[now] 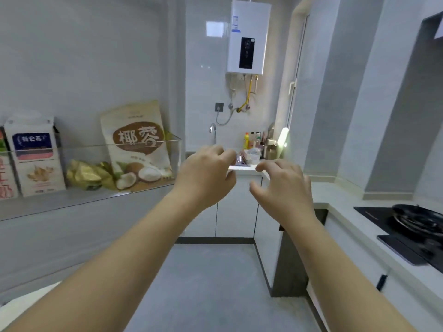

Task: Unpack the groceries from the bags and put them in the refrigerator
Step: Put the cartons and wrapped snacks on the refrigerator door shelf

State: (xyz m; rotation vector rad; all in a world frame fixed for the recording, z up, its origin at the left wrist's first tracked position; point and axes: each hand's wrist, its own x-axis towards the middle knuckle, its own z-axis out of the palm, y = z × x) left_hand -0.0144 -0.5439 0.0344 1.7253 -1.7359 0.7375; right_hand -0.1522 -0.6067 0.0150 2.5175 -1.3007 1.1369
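Observation:
The open refrigerator door (84,56) fills the left of the head view. Its clear door shelf (96,149) holds a beige coconut pouch (136,144), a white carton (36,156), gold-wrapped packets (84,174) and a red-printed pack (4,173) at the far left. My left hand (206,176) hovers just right of the shelf's end, fingers loosely curled, holding nothing. My right hand (285,185) hangs beside it, fingers spread and bent, empty too. No grocery bag is in view.
A counter with a black gas stove and pan (417,219) runs along the right. At the back are a sink with tap (212,130), bottles (251,140) and a wall water heater (249,37). Grey floor (211,283) lies between fridge door and cabinets.

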